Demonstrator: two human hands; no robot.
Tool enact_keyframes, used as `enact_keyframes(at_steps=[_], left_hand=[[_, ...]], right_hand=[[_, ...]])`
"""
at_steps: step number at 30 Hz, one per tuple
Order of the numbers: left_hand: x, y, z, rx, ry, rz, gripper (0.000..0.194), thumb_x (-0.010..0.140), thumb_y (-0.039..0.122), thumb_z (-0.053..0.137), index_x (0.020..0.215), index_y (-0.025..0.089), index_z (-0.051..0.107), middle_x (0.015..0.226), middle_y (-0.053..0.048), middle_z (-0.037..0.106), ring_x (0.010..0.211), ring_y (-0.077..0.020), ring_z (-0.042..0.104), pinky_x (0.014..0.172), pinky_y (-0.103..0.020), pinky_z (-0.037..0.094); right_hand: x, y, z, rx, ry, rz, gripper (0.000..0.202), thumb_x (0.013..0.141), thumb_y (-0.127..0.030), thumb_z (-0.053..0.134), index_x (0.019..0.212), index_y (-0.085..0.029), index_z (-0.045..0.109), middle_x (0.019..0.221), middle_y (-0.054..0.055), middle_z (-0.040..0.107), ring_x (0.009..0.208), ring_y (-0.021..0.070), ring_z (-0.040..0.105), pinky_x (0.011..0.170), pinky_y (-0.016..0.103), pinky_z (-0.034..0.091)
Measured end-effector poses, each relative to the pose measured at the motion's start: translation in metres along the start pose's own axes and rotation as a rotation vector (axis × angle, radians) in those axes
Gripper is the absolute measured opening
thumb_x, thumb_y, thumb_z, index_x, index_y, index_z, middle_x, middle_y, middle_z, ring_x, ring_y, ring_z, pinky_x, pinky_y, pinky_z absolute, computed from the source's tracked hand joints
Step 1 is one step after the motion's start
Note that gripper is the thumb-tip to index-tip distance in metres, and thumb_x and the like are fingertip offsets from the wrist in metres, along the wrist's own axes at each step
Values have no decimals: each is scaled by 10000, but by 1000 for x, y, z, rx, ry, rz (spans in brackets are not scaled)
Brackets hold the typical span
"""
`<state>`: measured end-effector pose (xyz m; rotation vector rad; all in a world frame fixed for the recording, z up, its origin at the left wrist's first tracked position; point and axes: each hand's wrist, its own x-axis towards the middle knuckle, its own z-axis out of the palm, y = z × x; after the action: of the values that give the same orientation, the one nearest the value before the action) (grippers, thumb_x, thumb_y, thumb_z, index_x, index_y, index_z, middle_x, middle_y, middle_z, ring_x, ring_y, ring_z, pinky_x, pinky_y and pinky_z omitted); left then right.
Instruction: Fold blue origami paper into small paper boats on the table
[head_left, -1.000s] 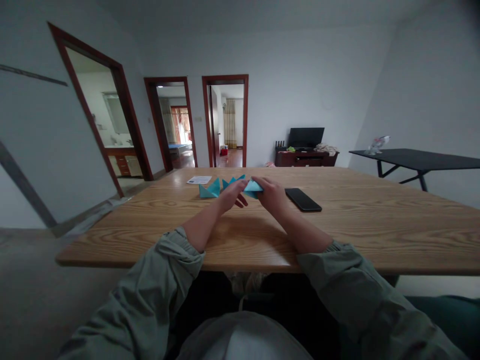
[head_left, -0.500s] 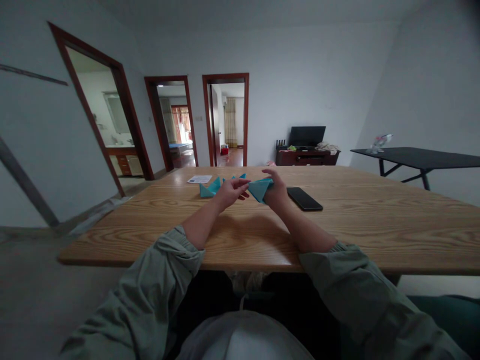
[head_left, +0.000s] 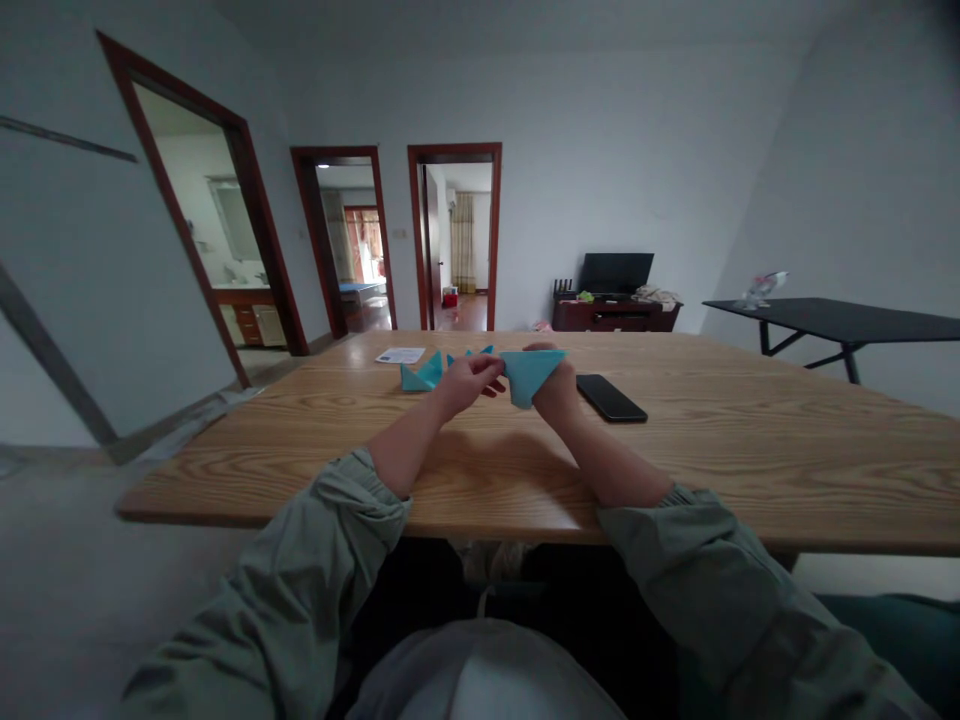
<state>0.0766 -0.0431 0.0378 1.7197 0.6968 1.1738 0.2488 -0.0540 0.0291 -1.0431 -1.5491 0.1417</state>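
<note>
A folded sheet of light blue paper [head_left: 529, 375] is held up above the wooden table, its top edge nearly level and its lower part tapering down. My left hand [head_left: 466, 386] pinches the paper's left corner between thumb and forefinger, the other fingers curled below. Behind the paper's right side is my right hand [head_left: 556, 390], closed on it; most of its fingers are hidden by the paper. Beyond my left hand a folded blue paper piece [head_left: 421, 373] stands on the table, with another blue paper piece [head_left: 484, 351] partly hidden behind the hand.
A black phone [head_left: 611, 398] lies on the wooden table [head_left: 750, 440] to the right of my right hand. A printed white sheet [head_left: 400, 355] lies at the far left. Farther off are a black table [head_left: 847, 318] and a television [head_left: 616, 272] on a cabinet.
The held blue paper has been turned and opened out, so a broader flat face shows with its top edge reaching farther right. My right fingers have gone behind it.
</note>
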Motion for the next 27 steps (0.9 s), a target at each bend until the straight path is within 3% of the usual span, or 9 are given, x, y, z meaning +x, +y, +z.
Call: enact_keyframes(at_steps=[4, 9, 13, 17, 19, 23, 27], left_hand=[[0, 2, -5, -49, 31, 16, 412, 776, 467, 654, 995, 120, 612, 864, -62, 658, 657, -114, 641, 579, -216, 504], [2, -1, -8, -37, 36, 12, 424, 745, 479, 679, 974, 129, 606, 752, -23, 637, 620, -110, 628, 570, -223, 508], [6, -6, -9, 15, 87, 24, 388, 751, 487, 667, 885, 130, 599, 700, -6, 613, 563, -89, 592, 532, -212, 494], [11, -10, -15, 76, 196, 32, 357, 771, 479, 646, 836, 133, 586, 663, 1, 594, 518, -85, 569, 483, -199, 462], [12, -11, -18, 102, 287, 43, 345, 782, 472, 636, 824, 134, 579, 643, 7, 585, 491, -80, 548, 461, -193, 441], [13, -12, -21, 140, 370, 56, 353, 772, 478, 646, 797, 134, 569, 628, 11, 576, 462, -66, 511, 445, -184, 418], [11, -12, -17, 68, 278, 74, 410, 749, 511, 661, 910, 143, 584, 761, -18, 622, 591, -92, 578, 521, -201, 477]], right_hand=[[3, 9, 5, 73, -86, 13, 237, 757, -381, 597, 741, -152, 655, 714, 63, 681, 697, 213, 605, 629, 300, 459], [2, 10, 7, 114, -171, 36, 288, 723, -427, 650, 755, -144, 684, 751, 63, 698, 735, 223, 614, 641, 302, 473], [0, 10, 13, 268, -256, 98, 324, 746, -436, 609, 830, -131, 678, 738, 41, 675, 683, 179, 592, 608, 272, 473], [4, 15, 18, 432, -302, 248, 401, 782, -530, 500, 731, -147, 606, 599, 19, 587, 533, 132, 531, 492, 233, 438], [6, 16, 17, 543, -321, 315, 437, 784, -579, 453, 744, -164, 584, 637, 21, 591, 540, 128, 545, 486, 228, 444], [4, 8, 15, 593, -351, 319, 436, 728, -566, 597, 935, -182, 604, 826, 37, 646, 665, 141, 602, 541, 231, 483], [0, 3, 18, 532, -349, 318, 486, 627, -479, 766, 955, -143, 640, 866, 69, 679, 723, 174, 616, 587, 269, 511]])
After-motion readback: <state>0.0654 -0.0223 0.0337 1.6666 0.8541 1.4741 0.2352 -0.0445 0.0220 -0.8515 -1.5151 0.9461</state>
